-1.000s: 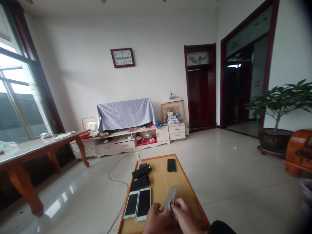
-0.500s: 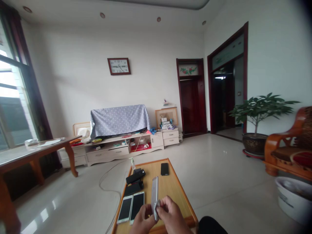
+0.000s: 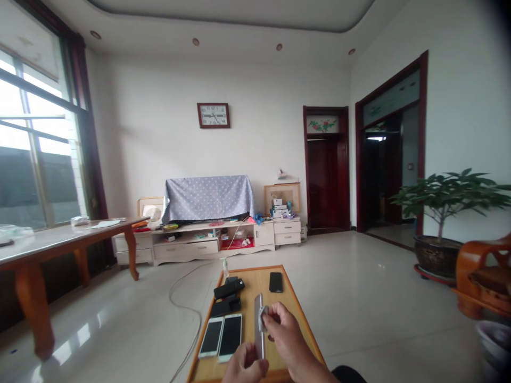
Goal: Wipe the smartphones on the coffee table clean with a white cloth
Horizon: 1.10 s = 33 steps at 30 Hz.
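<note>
Your left hand [image 3: 245,367] grips the lower end of a phone [image 3: 259,327] held on edge above the bench [image 3: 297,319]; your right hand [image 3: 281,330] pinches a small cloth [image 3: 262,318] against it. 2 white phones [image 3: 221,336] lie on the bench just left.

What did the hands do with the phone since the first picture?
The phone went from lying slanted and flat to standing on its edge. The right hand slid its small cloth up the phone's side. The left hand kept holding the bottom. The other phones on the wooden table stayed where they were.
</note>
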Available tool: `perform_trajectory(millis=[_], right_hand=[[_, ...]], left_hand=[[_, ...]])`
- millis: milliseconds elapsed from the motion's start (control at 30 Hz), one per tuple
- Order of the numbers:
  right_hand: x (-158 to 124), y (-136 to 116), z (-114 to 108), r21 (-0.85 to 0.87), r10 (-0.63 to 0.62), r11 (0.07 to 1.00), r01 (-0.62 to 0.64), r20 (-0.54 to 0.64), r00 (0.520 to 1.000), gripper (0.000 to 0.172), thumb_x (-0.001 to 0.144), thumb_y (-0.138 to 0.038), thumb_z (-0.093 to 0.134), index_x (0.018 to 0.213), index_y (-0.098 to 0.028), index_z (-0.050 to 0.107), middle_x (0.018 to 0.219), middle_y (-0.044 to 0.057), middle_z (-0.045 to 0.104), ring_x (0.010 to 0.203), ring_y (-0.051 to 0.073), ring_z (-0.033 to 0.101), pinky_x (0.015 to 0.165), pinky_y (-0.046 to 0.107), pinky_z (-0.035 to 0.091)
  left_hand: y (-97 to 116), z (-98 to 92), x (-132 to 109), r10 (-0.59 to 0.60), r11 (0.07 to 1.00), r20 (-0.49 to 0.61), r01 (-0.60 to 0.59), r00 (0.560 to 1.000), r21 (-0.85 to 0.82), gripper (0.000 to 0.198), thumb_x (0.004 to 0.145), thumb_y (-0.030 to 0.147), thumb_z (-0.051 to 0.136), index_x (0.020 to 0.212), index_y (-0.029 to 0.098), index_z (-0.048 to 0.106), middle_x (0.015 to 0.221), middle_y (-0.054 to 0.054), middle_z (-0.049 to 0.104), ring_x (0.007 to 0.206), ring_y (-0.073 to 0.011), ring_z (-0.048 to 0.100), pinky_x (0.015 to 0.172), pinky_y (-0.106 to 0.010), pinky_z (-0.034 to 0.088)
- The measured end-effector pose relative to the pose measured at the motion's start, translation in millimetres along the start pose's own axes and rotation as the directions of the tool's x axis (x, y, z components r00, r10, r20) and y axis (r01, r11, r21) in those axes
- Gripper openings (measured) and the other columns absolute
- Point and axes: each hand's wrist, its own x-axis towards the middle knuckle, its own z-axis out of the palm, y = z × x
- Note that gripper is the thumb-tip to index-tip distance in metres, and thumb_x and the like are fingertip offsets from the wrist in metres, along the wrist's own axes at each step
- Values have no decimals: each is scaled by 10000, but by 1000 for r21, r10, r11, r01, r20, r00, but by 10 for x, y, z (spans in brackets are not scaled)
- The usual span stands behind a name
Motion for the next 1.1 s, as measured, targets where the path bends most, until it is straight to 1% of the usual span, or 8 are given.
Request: perform_trajectory(millis=[200,333,467,600,767,833,1000,1100], right_hand=[[-238,87,109,21,-34,999,32,124,992,427,777,-609,753,786,-207,610,735,4,623,693,176,558,673,312,449],[3,-77,95,67,-72,995,69,52,996,365,821,-555,741,832,-209,625,806,6,649,785,182,576,775,317,457],[258,-194,84,87,-82,993,79,25,996,343,855,-545,710,904,-214,636,871,6,662,841,176,576,822,303,449],[91,34,152,61,-52,997,50,38,998,365,829,-561,732,865,-209,644,832,7,660,803,178,575,785,305,454],[-242,382,221,20,6,1000,-8,109,994,461,714,-629,800,752,-198,641,715,13,635,698,187,556,672,315,456],[-194,348,204,21,-4,1000,3,78,997,457,728,-630,791,744,-204,627,715,5,628,703,179,546,680,306,448],[198,-19,104,63,-62,996,63,-12,998,382,835,-589,717,869,-219,630,850,6,664,828,180,578,792,297,449],[245,-67,111,66,-68,995,69,-10,998,386,839,-586,712,894,-213,631,862,14,666,831,184,580,797,306,455]], left_hand=[[202,-101,-58,106,992,-18,-107,994,-60,471,673,484,750,999,160,649,907,-48,700,879,-225,619,803,-340,472],[194,-87,-139,127,992,-65,-125,990,33,408,676,338,701,1036,158,639,945,-53,687,895,-220,607,794,-327,475],[134,-73,-203,174,977,-61,-165,983,134,443,677,329,692,1076,144,637,1013,-90,699,932,-243,622,867,-356,490],[21,-138,-169,162,980,-103,-148,981,134,447,678,321,698,1078,131,640,994,-97,708,925,-253,634,866,-368,503],[-82,-239,-83,161,987,-139,-160,977,15,448,725,400,756,1083,155,644,1069,-105,731,1034,-293,671,918,-379,520],[-73,-238,-90,170,985,-123,-166,978,46,423,728,371,741,1078,153,646,1041,-96,724,1003,-279,664,904,-373,518],[3,-163,-179,196,969,-57,-184,979,165,467,681,323,724,1103,144,635,1005,-86,688,919,-238,611,859,-355,502],[24,-155,-194,182,972,-60,-171,981,162,468,672,332,722,1094,152,631,1008,-88,690,928,-246,618,860,-354,500]])
